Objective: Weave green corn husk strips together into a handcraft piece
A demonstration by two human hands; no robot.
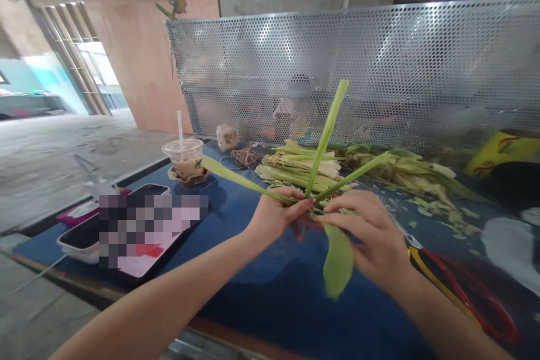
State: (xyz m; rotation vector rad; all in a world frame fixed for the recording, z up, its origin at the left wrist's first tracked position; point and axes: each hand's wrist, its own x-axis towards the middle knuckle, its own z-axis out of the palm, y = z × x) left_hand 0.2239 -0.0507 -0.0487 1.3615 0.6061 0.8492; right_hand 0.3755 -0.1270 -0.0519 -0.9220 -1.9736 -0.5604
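Note:
My left hand (276,214) is closed, pinching several long green leaf strips (327,138) where they cross. One strip points up, one out to the left and one up to the right. A broad leaf end (338,264) hangs down below the crossing, beside my right hand (373,233). The right fingers are bent in and pressed at the same crossing; the thumb is hidden. Behind the hands lies a stack of pale green leaf stalks (295,166). Scissors (459,287) with red and yellow handles lie close to my right wrist.
Left on the blue table (253,292) are phones (84,236) and a lidded iced drink (185,157) with a straw. A jar (226,138) and brown twine (247,157) stand behind. Loose leaves (405,171) lie right. A perforated metal screen (337,67) closes the far side; a person shows through it.

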